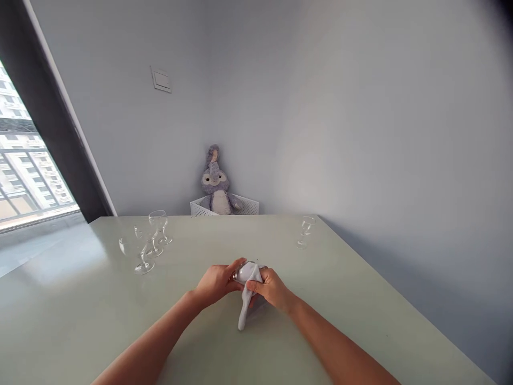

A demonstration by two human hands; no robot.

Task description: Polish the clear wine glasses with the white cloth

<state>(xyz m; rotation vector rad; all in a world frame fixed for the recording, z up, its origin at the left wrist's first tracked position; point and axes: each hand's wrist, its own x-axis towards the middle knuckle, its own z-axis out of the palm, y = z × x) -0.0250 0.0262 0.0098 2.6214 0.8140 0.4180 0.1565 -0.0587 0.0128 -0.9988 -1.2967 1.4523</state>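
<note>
Near the middle of the table, my left hand [218,280] is closed around the side of a small clear glass [242,274]. My right hand [271,289] pinches a white cloth [244,310], part of which is tucked into the glass's bowl while a loose end hangs down towards me. The glass is tilted with its mouth facing up towards me. Its stem and foot, if it has them, are hidden behind the hands and cloth.
Three clear stemmed glasses [145,266] stand close together on the left of the pale green table [192,347]. Another small stemmed glass [303,235] stands at the back right. Behind the far edge, a plush toy [219,202] sits in a white perforated basket [250,205].
</note>
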